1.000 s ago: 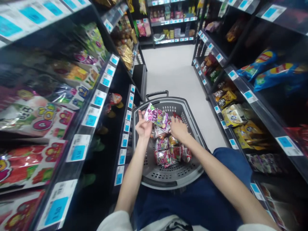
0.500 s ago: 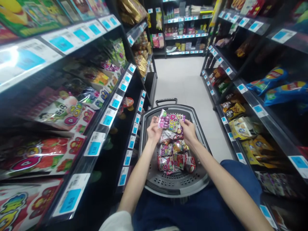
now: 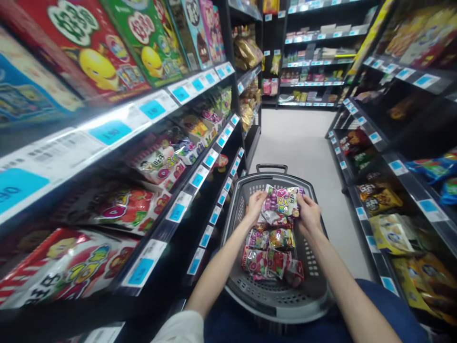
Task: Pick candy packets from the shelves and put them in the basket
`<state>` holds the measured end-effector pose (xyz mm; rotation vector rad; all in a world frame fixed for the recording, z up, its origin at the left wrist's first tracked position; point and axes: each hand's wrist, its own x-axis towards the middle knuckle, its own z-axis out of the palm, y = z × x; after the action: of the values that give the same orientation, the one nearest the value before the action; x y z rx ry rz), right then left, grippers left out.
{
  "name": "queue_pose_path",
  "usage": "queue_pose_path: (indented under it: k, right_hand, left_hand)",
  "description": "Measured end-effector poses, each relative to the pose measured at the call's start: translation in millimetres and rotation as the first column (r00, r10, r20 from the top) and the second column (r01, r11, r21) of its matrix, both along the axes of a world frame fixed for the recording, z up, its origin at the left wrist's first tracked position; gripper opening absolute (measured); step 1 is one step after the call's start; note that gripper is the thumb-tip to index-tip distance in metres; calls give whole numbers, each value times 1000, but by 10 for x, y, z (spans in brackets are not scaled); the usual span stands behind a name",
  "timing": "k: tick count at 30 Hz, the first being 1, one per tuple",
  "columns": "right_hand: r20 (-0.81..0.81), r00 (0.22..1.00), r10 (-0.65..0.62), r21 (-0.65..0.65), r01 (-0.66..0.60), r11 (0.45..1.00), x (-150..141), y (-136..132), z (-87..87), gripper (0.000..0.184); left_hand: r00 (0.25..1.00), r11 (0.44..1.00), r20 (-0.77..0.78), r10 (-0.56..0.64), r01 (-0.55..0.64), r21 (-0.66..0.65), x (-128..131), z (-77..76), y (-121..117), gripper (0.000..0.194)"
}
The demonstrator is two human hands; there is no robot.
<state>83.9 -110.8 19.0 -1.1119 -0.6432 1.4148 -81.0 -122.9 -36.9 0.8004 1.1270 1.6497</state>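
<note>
A purple and white candy packet (image 3: 282, 201) is stretched between my two hands, over the far part of a dark grey shopping basket (image 3: 232, 264). My left hand (image 3: 256, 205) pinches its left end, and my right hand (image 3: 309, 212) grips the right end. Beneath and nearer to me, several small packets lie in the basket. Among them are a yellowish packet (image 3: 281, 238), a purple one (image 3: 258, 239) and a red one (image 3: 256, 260). The held packet partly covers a silvery packet (image 3: 274, 218).
Shelves of candy bags and boxes line the left, with a price-tag rail (image 3: 178, 206) close to my left arm. Snack bags (image 3: 392, 232) fill the right shelves. Pale floor (image 3: 291, 138) runs between them to a back shelf (image 3: 314, 83).
The view has swung left, so the basket and hands appear further right and lower. Both hands still hold the same purple packet, which now sits flatter.
</note>
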Motion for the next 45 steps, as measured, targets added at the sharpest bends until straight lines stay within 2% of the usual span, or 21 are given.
queue_pose_path:
  k: [7,13,19,22,24,29,35,38,40,45]
  right_hand:
    - [-13,1000,-1,11,1,1000,-16,6,42,55]
    - [-9,1000,7,5,-7,1000,-21,-9,75,59]
    - [206,968,144,122,-171,978,-22,-86,101,51]
    - [350,925,149,188,-226,956,-12,-94,109,42]
    - [385,911,150,187,-236,954,-12,-91,102,41]
    - [308,931,196,138,-247,959,-29,-75,48,44]
    - [141,986,89,107,-105,989,1,-1,40,52]
    - [112,993,45,117,-59,991,35,22,73,53]
    - [130,991,3,136,-21,990,54,26,93,52]
    - [317,943,-105,246,26,969,74,30,109,46]
  left_hand:
    - [996,995,-65,67,-62,77,-65,0,24,47]
    - [993,991,-53,109,-103,90,-74,-40,57,48]
    - [982,980,-41,183,-180,80,-77,-52,57,52]
    - [979,979,-62,195,-189,80,-71,-60,54,54]
    - [980,980,-64,187,-182,78,-71,-66,61,54]
    - [986,986,-36,162,-160,55,-84,-66,82,57]
    - [995,996,-52,83,-82,18,-79,-64,82,55]
    - [987,997,-137,80,-77,25,-68,-72,97,53]
    - [965,996,-249,83,-75,40,-64,-79,92,48]
    - [809,999,-588,10,21,47,-47,-99,-37,13]
